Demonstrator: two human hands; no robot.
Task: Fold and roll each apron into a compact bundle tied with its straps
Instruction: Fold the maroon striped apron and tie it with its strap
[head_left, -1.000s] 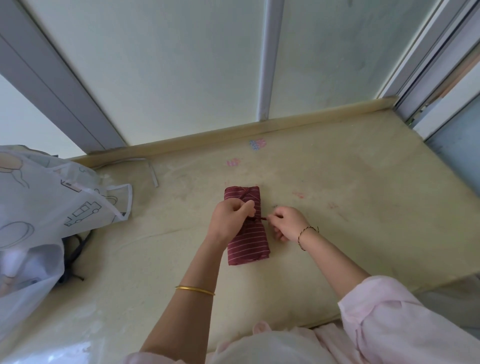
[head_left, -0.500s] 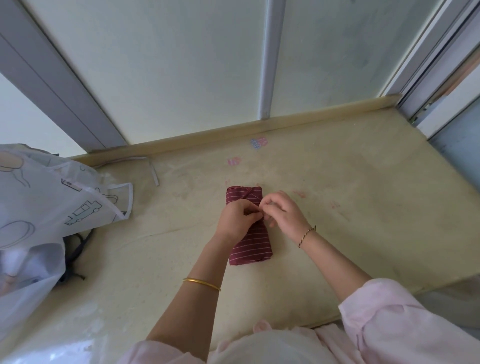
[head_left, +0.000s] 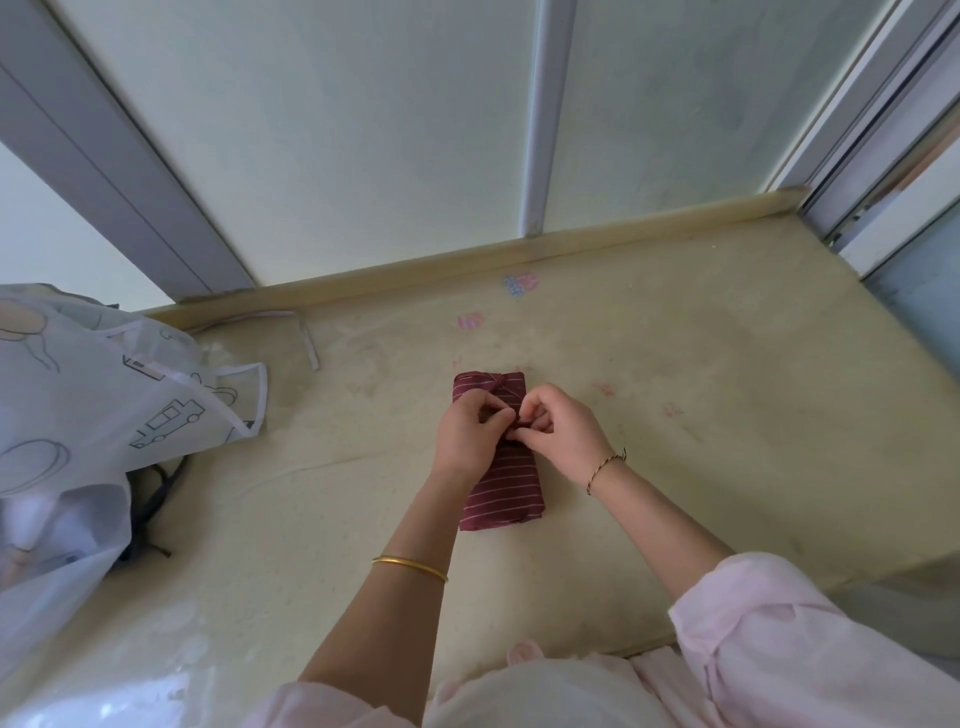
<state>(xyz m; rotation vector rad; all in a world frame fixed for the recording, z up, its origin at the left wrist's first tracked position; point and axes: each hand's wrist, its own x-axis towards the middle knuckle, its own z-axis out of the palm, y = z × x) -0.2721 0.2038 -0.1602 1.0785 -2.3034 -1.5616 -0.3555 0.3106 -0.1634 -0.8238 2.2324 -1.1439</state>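
A dark red apron with thin white stripes lies rolled into a compact bundle (head_left: 503, 493) on the beige counter (head_left: 701, 441). A strap crosses its far end in a twist. My left hand (head_left: 467, 434) and my right hand (head_left: 563, 434) meet over the middle of the roll. Both pinch the thin dark red strap (head_left: 519, 428) between fingertips and thumbs, right at the top of the bundle. The strap ends are mostly hidden under my fingers.
A translucent white plastic apron with cartoon prints (head_left: 78, 415) is heaped at the left, its white straps (head_left: 306, 332) trailing on the counter. A dark cord (head_left: 156, 499) lies under it. A frosted window wall (head_left: 389, 130) backs the counter; the front edge is close to my body.
My right hand moved left from beside the roll to on top of it, meeting my left hand. Both now pinch the strap close together over the bundle.
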